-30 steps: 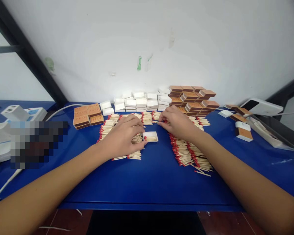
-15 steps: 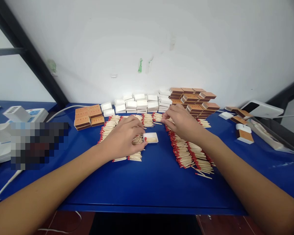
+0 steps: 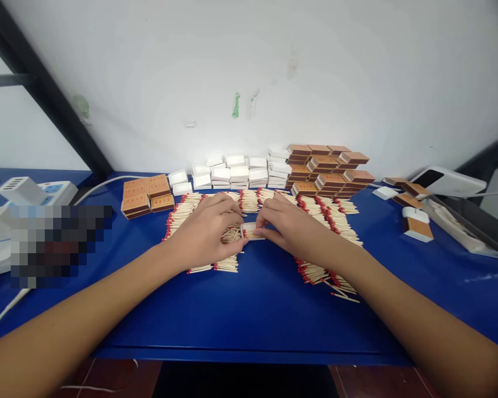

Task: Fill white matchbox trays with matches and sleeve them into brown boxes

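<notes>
My left hand (image 3: pixel 207 229) steadies a small white matchbox tray (image 3: pixel 249 225) at its left end, with the thumb at the front corner and the fingers curled behind. Several red-headed matches (image 3: pixel 251 235) lie in the tray. Over the tray's right end, my right hand (image 3: pixel 292 225) has thumb and forefinger pinched on a match, its end mostly hidden by the fingertips. Loose matches (image 3: pixel 226 266) spread under and around my left hand. More rows of matches (image 3: pixel 311 271) lie beneath my right hand and forearm.
White inner trays (image 3: pixel 238 174) are stacked along the wall, beside brown matchbox sleeves (image 3: pixel 327 179). Orange matchboxes (image 3: pixel 139 193) stand at the left. A power strip (image 3: pixel 58 190) and cables are farther left. A white device (image 3: pixel 448 181) and loose box parts (image 3: pixel 417 228) lie at the right.
My right hand has come from the matches at the back down and left to the tray. My left hand stays at the tray's left end.
</notes>
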A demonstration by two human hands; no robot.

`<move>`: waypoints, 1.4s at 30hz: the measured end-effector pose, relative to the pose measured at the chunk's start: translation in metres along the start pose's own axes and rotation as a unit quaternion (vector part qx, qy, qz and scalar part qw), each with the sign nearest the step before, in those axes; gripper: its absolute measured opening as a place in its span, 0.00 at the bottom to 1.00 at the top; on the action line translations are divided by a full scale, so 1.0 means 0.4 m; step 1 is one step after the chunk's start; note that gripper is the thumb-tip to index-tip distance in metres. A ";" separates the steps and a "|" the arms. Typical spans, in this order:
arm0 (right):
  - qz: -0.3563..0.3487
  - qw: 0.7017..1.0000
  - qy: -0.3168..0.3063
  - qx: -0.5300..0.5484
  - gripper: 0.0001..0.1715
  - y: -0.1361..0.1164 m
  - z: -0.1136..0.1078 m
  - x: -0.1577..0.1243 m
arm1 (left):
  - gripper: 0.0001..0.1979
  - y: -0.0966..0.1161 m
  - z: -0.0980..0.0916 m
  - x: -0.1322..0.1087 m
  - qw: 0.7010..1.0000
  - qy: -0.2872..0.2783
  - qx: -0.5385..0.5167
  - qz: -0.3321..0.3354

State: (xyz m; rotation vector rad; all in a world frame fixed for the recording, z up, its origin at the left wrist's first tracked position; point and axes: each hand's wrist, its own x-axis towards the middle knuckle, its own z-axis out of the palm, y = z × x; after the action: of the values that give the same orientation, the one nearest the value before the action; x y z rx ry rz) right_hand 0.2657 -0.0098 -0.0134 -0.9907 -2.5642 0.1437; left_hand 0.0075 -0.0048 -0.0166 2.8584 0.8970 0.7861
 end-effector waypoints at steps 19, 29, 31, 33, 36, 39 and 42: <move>0.134 0.983 0.008 -0.123 0.12 0.120 0.011 0.040 | 0.10 -0.002 -0.002 0.001 1.000 0.000 -0.001 0.005; 0.104 0.983 0.025 -0.150 0.10 0.122 -0.008 0.023 | 0.10 -0.002 -0.002 0.001 1.000 -0.011 -0.002 -0.008; 0.116 0.982 0.010 -0.150 0.10 0.123 0.002 0.028 | 0.10 -0.003 -0.002 0.001 1.000 -0.010 -0.005 -0.005; 0.126 0.979 -0.001 -0.158 0.11 0.123 0.012 0.033 | 0.10 -0.003 -0.001 0.002 1.000 -0.008 -0.005 -0.002; 0.117 0.976 -0.012 -0.181 0.13 0.123 0.015 0.036 | 0.10 -0.004 0.001 0.002 1.000 -0.002 -0.004 0.003; 0.100 0.974 0.001 -0.202 0.15 0.120 0.000 0.032 | 0.10 -0.003 0.002 0.003 1.000 -0.003 -0.002 -0.002; 0.100 0.977 0.038 -0.187 0.14 0.102 -0.031 0.026 | 0.10 -0.002 0.001 0.002 1.000 -0.003 0.004 -0.006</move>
State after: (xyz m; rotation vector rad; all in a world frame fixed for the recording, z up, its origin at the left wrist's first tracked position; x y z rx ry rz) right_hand 0.2891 0.0269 -0.0081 -1.3618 -2.4662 -0.3286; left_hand 0.0078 -0.0037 -0.0168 2.8573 0.9169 0.7748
